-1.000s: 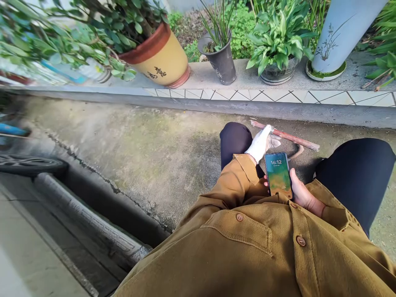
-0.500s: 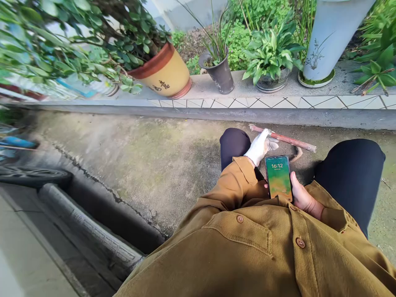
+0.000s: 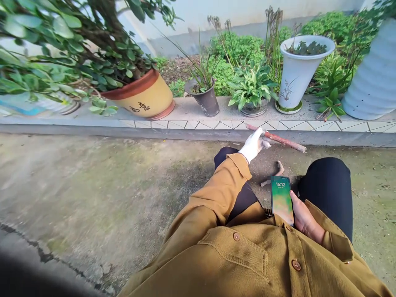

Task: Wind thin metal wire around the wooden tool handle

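My left hand [image 3: 252, 147], in a white glove, is closed around a reddish wooden stick [image 3: 285, 141] near its left end. The stick is held out in front of my knees, sloping down to the right. My bare right hand [image 3: 305, 215] grips a phone [image 3: 281, 202] at my waist, with the thumb along its right edge. Its lit screen reads 16:12 over a green background. Beyond the top of the phone, a bent piece of wood [image 3: 280, 168] lies on the ground between my legs, partly hidden.
A low tiled ledge [image 3: 192, 124] runs across the front. On it stand a yellow pot [image 3: 148, 97] with a red rim, a dark pot [image 3: 208, 102], a leafy plant [image 3: 252, 88] in a small pot and a tall white planter [image 3: 293, 78]. Concrete ground [image 3: 108, 198] extends to the left.
The view has shifted up and to the right. My left hand has reached farther forward with the stick, away from the phone. More of the bent wood shows. Both hands keep their holds.
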A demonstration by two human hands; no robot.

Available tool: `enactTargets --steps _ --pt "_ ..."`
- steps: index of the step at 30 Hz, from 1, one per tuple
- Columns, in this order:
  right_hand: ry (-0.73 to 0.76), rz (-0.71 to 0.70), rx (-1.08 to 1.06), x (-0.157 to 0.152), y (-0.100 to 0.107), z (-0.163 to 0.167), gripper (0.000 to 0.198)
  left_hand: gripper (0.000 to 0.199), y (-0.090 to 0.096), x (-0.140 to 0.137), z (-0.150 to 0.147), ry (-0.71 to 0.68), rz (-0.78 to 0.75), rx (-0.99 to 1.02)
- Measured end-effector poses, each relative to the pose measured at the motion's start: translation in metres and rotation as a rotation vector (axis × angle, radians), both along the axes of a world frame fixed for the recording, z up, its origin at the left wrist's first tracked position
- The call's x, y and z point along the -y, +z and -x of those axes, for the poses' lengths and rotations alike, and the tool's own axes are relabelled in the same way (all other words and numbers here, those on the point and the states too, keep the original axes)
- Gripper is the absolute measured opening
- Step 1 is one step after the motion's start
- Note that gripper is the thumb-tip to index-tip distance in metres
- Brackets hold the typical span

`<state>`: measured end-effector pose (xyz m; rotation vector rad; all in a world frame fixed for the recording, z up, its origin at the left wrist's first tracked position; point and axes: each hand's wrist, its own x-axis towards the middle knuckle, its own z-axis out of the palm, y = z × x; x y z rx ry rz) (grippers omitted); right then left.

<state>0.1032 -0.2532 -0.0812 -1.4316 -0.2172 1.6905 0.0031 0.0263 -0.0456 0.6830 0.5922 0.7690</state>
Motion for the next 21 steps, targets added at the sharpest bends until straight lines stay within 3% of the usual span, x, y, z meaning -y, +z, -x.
enactTargets --steps 2,6,10,12,15,21 --pt "0.064 -0.074 0.102 0.002 0.001 0.002 0.061 0.041 -0.001 0.001 0.005 0.033 0.02 -0.005" --pt "0.345 -0.298 0.26 0.004 -0.004 0.011 0.055 0.045 -0.007 0.004 0.014 0.1 0.015 -0.004" --pt "0.497 -0.342 0.325 0.001 -0.013 0.019 0.051 0.044 -0.008 0.002 0.018 0.091 -0.024 0.025" --pt "0.496 -0.333 0.299 0.001 -0.008 0.019 0.05 0.044 -0.007 0.002 0.018 0.096 -0.034 0.027" --pt "0.432 -0.308 0.245 0.007 0.015 0.006 0.049 0.046 -0.001 0.003 0.016 0.098 -0.04 0.036" --pt "0.197 -0.169 0.581 0.053 0.071 -0.072 0.043 0.045 0.008 0.014 0.002 0.069 -0.052 0.082"
